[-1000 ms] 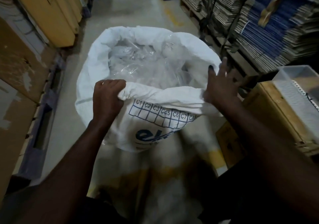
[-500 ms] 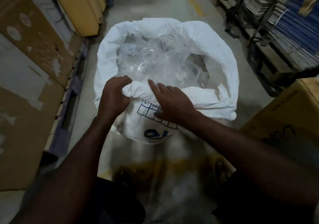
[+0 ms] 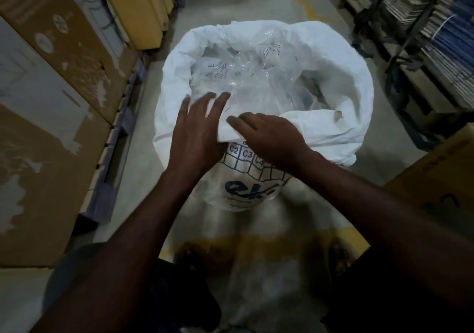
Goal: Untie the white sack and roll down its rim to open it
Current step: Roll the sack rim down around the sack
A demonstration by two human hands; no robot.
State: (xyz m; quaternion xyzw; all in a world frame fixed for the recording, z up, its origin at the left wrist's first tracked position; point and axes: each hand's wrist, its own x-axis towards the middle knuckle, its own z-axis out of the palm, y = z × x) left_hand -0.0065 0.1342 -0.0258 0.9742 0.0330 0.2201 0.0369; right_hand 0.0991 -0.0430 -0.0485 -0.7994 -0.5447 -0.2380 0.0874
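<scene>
The white sack (image 3: pixel 341 71) stands open on the floor in front of me, its rim folded outward all around. Blue letters and a grid marked C2, C3 show on its near side. Inside lies crumpled clear plastic (image 3: pixel 259 84). My left hand (image 3: pixel 197 132) lies flat on the near-left rim with its fingers spread and holds nothing. Beside it, my right hand (image 3: pixel 269 138) presses on the rolled near rim (image 3: pixel 320 125), fingers curled over the fold; I cannot make out a firm grip.
Tall cardboard boxes (image 3: pixel 51 102) on a pallet line the left side. Stacked flat cartons (image 3: pixel 436 38) on racks fill the right. A brown box (image 3: pixel 441 173) stands at my right. Grey floor runs ahead past the sack.
My left hand has let go of the near rim and now lies flat with spread fingers. My right hand came over from the right rim to the near fold.
</scene>
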